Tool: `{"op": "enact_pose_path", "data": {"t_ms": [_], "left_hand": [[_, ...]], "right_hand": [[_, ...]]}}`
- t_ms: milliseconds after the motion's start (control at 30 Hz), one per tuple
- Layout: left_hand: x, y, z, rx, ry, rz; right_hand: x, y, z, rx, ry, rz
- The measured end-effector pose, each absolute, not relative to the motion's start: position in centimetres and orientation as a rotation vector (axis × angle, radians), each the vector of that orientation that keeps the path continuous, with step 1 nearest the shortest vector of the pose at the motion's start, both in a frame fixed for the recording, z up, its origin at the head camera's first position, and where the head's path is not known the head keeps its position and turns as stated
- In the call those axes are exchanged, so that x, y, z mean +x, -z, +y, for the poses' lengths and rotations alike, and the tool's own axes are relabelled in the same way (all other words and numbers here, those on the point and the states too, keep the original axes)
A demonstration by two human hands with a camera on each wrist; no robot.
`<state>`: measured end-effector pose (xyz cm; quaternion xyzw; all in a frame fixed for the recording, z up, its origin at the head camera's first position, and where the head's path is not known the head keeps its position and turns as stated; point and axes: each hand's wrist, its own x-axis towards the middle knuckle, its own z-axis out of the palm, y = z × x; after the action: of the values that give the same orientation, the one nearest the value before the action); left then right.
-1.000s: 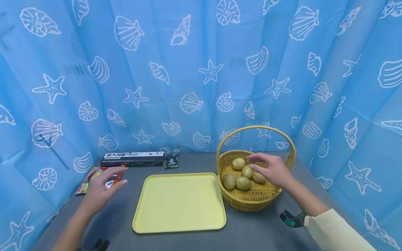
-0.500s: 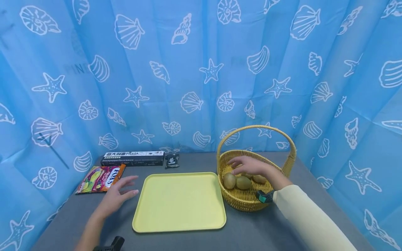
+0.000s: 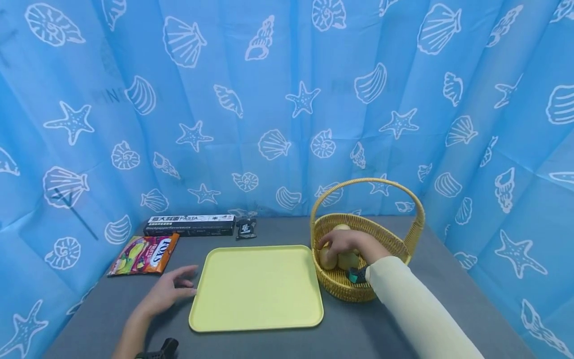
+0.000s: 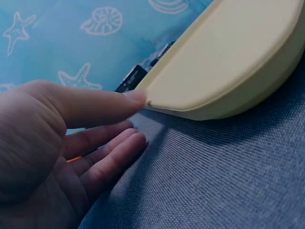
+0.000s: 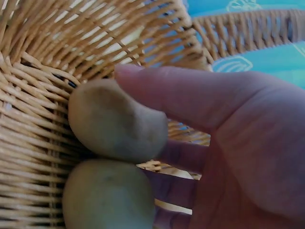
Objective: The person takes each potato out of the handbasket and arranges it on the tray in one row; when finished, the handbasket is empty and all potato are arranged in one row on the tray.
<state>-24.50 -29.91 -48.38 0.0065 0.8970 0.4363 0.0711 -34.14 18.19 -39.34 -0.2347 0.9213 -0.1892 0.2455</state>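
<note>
In the head view, my right hand reaches down into a yellow wicker basket with a tall handle. The right wrist view shows its thumb across the upper side of a brownish-green kiwi, the fingers reaching round the far side. A second kiwi lies right beside it; the hand covers others in the head view. My left hand, fingers loosely bent and holding nothing, is at the left edge of a pale yellow tray. In the left wrist view its thumb tip meets the tray's corner.
Behind the left hand lies a colourful candy bag. A long black pasta box and a small black packet stand along the back, before a blue shell-print curtain. Grey cloth covers the table.
My right hand has moved left and down into the basket and taken hold of a kiwi. My left hand has come from over the candy bag to the tray's left edge.
</note>
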Motion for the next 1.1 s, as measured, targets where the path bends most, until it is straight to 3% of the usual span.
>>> {"op": "enact_pose_path", "data": {"t_ms": [333,500,733,1100], "left_hand": [[-24.4,48.5,-29.8,0.102,-1.295,2.617],[-24.3,48.6,-29.8,0.107,-1.284,2.609],[-24.5,48.5,-29.8,0.083,-1.264,2.614],[-24.4,48.2,-29.8,0.084,-1.242,2.632]], "right_hand": [[-33.8,40.1,18.1,-0.636,0.501,2.608],[-33.8,39.7,19.1,-0.615,0.734,2.619],[-32.7,38.2,20.2,-0.788,1.078,2.598],[-29.8,37.8,18.3,-0.623,1.512,2.607]]}}
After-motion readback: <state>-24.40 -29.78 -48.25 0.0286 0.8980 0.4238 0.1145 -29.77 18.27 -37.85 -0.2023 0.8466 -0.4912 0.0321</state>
